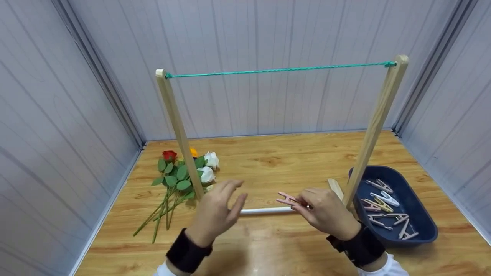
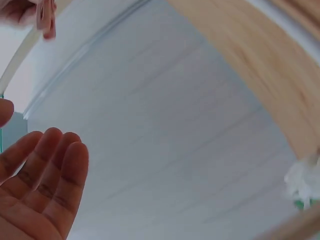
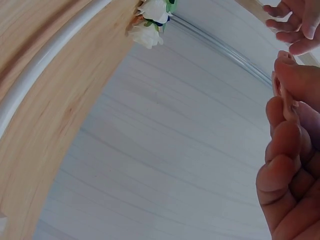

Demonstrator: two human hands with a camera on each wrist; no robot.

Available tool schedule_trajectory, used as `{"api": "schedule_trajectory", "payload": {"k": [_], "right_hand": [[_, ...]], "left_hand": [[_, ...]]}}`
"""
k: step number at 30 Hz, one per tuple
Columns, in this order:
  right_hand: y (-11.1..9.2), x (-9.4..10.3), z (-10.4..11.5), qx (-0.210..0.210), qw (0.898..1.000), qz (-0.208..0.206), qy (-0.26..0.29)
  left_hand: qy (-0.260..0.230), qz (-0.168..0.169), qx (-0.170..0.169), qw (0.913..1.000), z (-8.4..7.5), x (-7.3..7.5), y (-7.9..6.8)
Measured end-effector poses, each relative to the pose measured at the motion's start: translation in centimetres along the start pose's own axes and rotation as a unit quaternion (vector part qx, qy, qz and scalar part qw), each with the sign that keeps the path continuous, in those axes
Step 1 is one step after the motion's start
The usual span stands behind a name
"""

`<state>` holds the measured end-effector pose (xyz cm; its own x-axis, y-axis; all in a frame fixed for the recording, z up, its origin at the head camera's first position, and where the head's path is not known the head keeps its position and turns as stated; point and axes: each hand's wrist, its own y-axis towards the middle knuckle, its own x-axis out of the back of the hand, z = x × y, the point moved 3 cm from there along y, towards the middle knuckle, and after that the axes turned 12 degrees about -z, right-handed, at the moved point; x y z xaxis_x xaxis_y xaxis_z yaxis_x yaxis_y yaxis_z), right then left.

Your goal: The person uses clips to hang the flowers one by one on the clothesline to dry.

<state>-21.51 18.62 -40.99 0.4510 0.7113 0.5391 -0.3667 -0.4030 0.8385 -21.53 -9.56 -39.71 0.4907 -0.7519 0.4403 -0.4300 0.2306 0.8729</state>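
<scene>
Over the desk (image 1: 268, 247), we have a pink clothespin (image 1: 287, 196) pinched by the right hand (image 1: 326, 211) — probably light, stiff-sprung, slightly slick, best gripped at its handle ends; left hand (image 1: 215, 211) empty, thumb wide of fingers.

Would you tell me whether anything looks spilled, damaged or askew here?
Nothing stands out: the green rope is tied to both posts, the flowers lie together, and the loose clothespins are in the tub.
</scene>
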Motion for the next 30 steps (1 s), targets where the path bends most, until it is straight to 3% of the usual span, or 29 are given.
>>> {"api": "schedule_trajectory", "payload": {"k": [7, 12, 15, 22, 26, 30], "right_hand": [[-0.1, 0.1, 0.0, -0.01, 1.0, 0.004, 0.007], [-0.1, 0.1, -0.1, -0.013, 1.0, 0.007, 0.006], [-0.1, 0.1, -0.2, -0.003, 1.0, 0.001, 0.012], [0.0, 0.2, -0.3, 0.008, 1.0, -0.007, 0.014], [0.0, 0.0, -0.3, 0.005, 1.0, 0.001, 0.009], [-0.2, -0.1, -0.3, -0.003, 1.0, 0.008, 0.009]], "left_hand": [[0.007, -0.091, 0.006, 0.9958, 2.6, 4.7, 1.0], [0.028, -0.116, 0.032, 0.9924, 4.1, 7.7, 1.0], [0.046, -0.115, 0.071, 0.9898, 5.3, 9.2, 0.9], [0.091, -0.054, 0.204, 0.9734, 8.8, 10.8, -0.2], [0.113, 0.004, 0.27, 0.9561, 10.8, 10.9, -1.1], [0.147, 0.08, 0.306, 0.9374, 12.9, 10.6, -2.2]]}}
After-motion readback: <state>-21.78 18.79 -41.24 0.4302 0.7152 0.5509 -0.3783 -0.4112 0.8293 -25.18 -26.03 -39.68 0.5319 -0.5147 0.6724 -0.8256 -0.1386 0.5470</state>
